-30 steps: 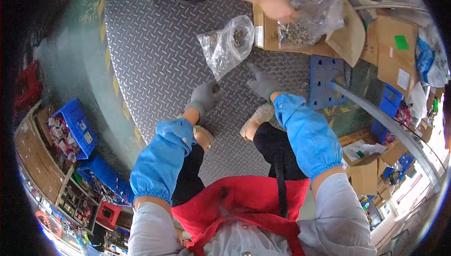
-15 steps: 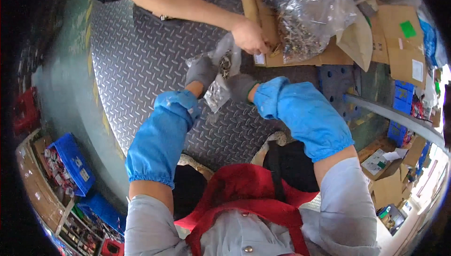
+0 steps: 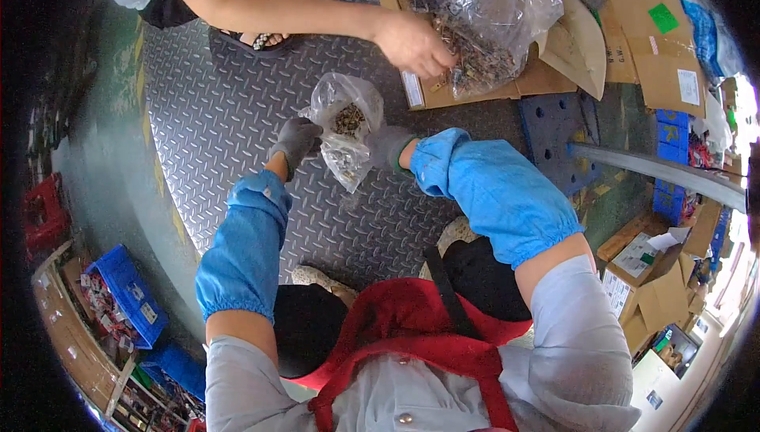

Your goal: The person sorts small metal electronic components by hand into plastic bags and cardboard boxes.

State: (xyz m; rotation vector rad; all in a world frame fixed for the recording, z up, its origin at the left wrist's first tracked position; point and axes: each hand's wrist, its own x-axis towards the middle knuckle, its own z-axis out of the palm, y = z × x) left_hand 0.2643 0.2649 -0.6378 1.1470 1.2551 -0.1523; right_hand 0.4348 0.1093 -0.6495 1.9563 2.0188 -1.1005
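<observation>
A clear plastic bag lies opened out on the metal plate in front of me. Small brass-coloured parts are heaped inside it. At the bag's left edge, my left hand, in a grey glove, is closed with its fingertips pinching the plastic. My right hand, gloved alike, grips the bag's right side; its fingertips are partly hidden by the plastic. Across from me, a co-worker's bare hand reaches to the edge of a cardboard box that holds a large clear bag of small metal parts.
Grey tread plate spreads beneath the work. To the right are a blue-grey panel with holes and a metal bar. A blue bin of small parts stands at lower left. Cartons are stacked at right.
My left hand has moved left and down, away from my right, and the bag is spread wider, showing the parts. The co-worker's hand stays by the box; the whole view has shifted slightly.
</observation>
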